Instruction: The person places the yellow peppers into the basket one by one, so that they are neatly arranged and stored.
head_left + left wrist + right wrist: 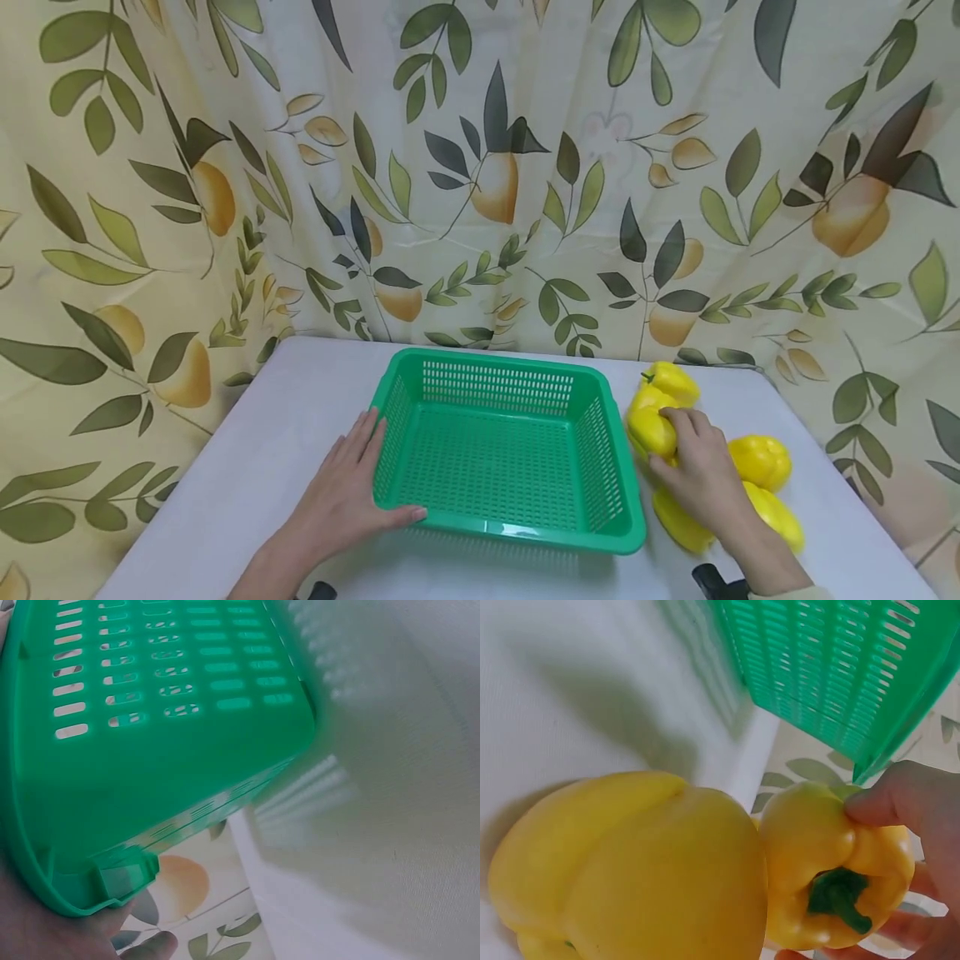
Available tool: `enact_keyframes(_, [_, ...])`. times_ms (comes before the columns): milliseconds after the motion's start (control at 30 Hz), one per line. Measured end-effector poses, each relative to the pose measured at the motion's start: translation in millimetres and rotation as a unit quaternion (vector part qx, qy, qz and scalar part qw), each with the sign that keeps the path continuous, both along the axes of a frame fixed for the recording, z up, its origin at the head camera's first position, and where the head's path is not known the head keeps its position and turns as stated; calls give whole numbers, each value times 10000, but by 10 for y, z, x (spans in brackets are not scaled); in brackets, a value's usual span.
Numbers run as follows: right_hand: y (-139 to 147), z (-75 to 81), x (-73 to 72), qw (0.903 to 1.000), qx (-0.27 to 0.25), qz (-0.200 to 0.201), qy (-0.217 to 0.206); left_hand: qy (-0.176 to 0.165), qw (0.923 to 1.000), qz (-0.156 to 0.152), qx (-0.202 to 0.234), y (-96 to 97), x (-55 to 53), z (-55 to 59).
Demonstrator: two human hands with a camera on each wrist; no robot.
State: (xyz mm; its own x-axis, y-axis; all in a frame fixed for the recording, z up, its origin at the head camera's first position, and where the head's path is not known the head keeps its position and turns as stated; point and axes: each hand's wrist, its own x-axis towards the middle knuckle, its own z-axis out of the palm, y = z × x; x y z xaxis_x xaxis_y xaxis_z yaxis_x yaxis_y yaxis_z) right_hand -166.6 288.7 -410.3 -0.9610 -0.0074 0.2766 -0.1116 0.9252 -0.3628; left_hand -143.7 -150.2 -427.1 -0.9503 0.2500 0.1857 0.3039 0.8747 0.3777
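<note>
A green plastic basket (517, 537) with slotted walls stands on the white table. My left hand (341, 496) rests at its front left corner, fingers spread straight along the left rim and thumb on the front rim. In the left wrist view, part of that hand (49, 922) shows beneath the rim. To the right of the basket, my right hand (705, 475) grips a yellow bell pepper (651, 432). The right wrist view shows thumb and fingers around this pepper (802, 832), its green stem facing the camera. Another large yellow pepper (652, 877) fills the foreground there.
Several more yellow peppers lie around the right hand: one behind it (673, 383), one to its right (761, 462), one beside the wrist (778, 518) and one in front (681, 523). A leaf-and-fruit patterned curtain (480, 275) hangs behind the white table (247, 467).
</note>
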Motion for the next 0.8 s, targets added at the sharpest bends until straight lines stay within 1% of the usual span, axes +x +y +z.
enact_keyframes(100, [10,16,6,9999,-86,-31,-121,-35,10000,16,-24,-2,8,-1])
enact_keyframes(167, [11,32,12,9999,-133,-47,-88,-34,10000,32,-24,-3,8,-2])
enact_keyframes(400, [13,87,15,9988,-15,5,494,-49,10000,7,7,-1,2,-11])
enact_keyframes(633, [19,211,8,9970,48,125,761,-50,10000,-7,26,15,-10,-13])
enact_keyframes(800, [-3,281,6,9938,127,343,1052,-61,10000,0,18,19,-8,-10])
